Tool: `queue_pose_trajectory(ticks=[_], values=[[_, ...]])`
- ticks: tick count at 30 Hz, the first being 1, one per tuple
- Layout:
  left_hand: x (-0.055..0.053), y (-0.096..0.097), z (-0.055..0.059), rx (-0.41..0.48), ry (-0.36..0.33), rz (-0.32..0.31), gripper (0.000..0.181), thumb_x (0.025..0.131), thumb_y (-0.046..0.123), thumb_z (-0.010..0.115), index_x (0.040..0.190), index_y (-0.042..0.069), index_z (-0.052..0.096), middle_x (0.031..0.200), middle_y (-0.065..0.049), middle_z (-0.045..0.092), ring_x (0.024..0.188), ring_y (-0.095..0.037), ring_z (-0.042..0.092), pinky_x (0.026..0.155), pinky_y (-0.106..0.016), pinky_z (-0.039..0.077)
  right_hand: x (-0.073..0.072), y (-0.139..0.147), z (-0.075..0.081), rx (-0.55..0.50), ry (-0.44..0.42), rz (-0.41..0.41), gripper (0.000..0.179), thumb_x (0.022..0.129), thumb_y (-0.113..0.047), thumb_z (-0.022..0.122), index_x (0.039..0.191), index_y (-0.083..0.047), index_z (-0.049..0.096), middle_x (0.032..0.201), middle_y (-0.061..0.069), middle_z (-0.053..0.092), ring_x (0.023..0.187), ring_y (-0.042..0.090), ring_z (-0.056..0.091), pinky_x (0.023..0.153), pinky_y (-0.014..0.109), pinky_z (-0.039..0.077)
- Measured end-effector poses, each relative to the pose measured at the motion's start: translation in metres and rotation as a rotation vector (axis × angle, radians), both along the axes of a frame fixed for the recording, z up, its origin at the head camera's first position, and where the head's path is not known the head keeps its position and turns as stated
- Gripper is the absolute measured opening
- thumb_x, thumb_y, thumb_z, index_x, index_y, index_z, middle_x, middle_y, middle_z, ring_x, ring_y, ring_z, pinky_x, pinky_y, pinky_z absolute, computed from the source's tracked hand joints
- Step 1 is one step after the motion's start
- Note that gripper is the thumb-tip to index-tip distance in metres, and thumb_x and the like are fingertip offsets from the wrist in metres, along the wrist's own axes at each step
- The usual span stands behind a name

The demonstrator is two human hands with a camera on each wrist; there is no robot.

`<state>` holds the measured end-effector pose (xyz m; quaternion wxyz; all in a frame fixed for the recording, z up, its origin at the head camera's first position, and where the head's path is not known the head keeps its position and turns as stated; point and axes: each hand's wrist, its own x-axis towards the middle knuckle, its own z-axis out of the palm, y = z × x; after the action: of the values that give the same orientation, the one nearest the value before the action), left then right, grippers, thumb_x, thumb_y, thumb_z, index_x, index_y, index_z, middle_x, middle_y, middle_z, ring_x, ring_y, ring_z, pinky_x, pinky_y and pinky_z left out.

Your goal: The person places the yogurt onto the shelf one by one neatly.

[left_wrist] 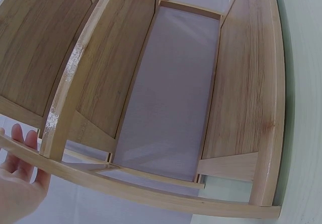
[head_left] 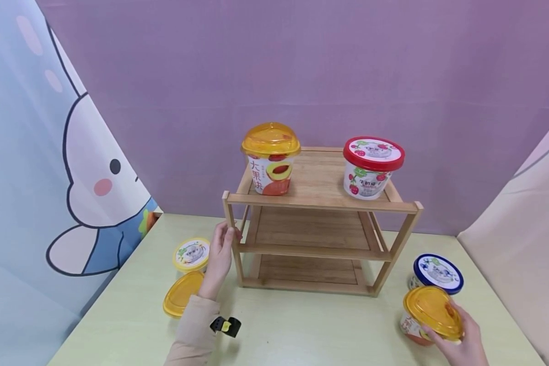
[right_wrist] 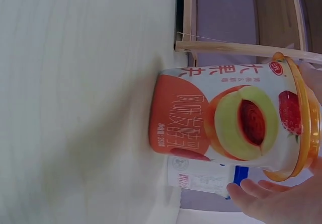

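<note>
A three-tier wooden shelf (head_left: 313, 201) stands in the middle of the table. My left hand (head_left: 220, 250) holds its front left post, with fingers around the wood; in the left wrist view that hand (left_wrist: 22, 178) shows at the lower left. At the right, my right hand (head_left: 464, 338) grips a yogurt cup (head_left: 412, 328) by its domed orange lid. The right wrist view shows this cup (right_wrist: 226, 116) printed with a cut peach; whether its base touches the table I cannot tell. Just behind it is a blue-lidded cup (head_left: 438, 273).
On the shelf's top tier stand an orange-lidded yogurt cup (head_left: 271, 160) at left and a red-lidded cup (head_left: 372, 166) at right. Left of the shelf are a yellow-lidded cup (head_left: 191, 253) and another orange-lidded cup (head_left: 183, 294), partly behind my left arm. A purple cloth (head_left: 187, 101) hangs behind.
</note>
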<state>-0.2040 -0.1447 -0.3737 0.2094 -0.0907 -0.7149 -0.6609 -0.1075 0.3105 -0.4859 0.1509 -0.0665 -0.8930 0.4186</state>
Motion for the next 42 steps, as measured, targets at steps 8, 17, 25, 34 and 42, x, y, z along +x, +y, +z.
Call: queue_pose_trajectory(ticks=[8, 17, 25, 34, 42], values=[[0.001, 0.000, 0.000, -0.001, 0.023, -0.007, 0.023, 0.095, 0.001, 0.032, 0.110, -0.015, 0.038, 0.079, 0.009, 0.050, 0.077, -0.001, 0.048, 0.077, -0.027, 0.038, 0.006, -0.008, 0.002, -0.019, 0.010, -0.008, 0.080, 0.071, -0.006, 0.072, 0.131, 0.012, 0.022, 0.124, 0.037, 0.027, 0.108, 0.021, 0.035, 0.068, -0.003, 0.021], [0.001, 0.000, 0.000, 0.004, 0.016, -0.011, 0.024, 0.095, 0.002, 0.032, 0.111, -0.015, 0.037, 0.087, -0.024, 0.050, 0.082, -0.022, 0.050, 0.079, -0.029, 0.039, 0.005, -0.008, -0.004, -0.016, 0.049, -0.046, 0.076, 0.067, 0.000, 0.073, 0.124, 0.014, 0.026, 0.118, 0.032, 0.030, 0.087, -0.023, 0.016, 0.064, -0.003, 0.026], [0.001, 0.000, 0.000, 0.008, 0.006, -0.015, 0.022, 0.095, 0.001, 0.032, 0.111, -0.012, 0.039, 0.092, -0.034, 0.047, 0.084, -0.029, 0.048, 0.079, -0.029, 0.039, 0.005, -0.010, 0.000, -0.073, -0.027, -0.101, 0.075, 0.068, -0.005, 0.075, 0.124, 0.011, 0.026, 0.123, 0.031, 0.029, 0.085, -0.022, 0.019, 0.063, -0.003, 0.027], [0.000, 0.000, 0.000, 0.003, 0.015, -0.013, 0.022, 0.095, 0.000, 0.032, 0.111, -0.013, 0.039, 0.090, -0.033, 0.047, 0.084, -0.032, 0.048, 0.078, -0.033, 0.040, 0.006, -0.017, 0.009, -0.076, -0.090, -0.165, 0.068, 0.073, -0.012, 0.072, 0.124, 0.006, 0.031, 0.124, 0.026, 0.032, 0.084, -0.013, 0.031, 0.060, 0.003, 0.030], [0.000, 0.000, 0.001, -0.004, 0.022, -0.017, 0.022, 0.095, 0.000, 0.032, 0.110, -0.013, 0.039, 0.085, -0.020, 0.051, 0.080, -0.015, 0.050, 0.077, -0.032, 0.039, 0.008, -0.027, 0.014, -0.050, -0.008, -0.133, 0.066, 0.072, -0.010, 0.073, 0.122, 0.005, 0.034, 0.119, 0.021, 0.035, 0.083, -0.019, 0.026, 0.062, 0.002, 0.030]])
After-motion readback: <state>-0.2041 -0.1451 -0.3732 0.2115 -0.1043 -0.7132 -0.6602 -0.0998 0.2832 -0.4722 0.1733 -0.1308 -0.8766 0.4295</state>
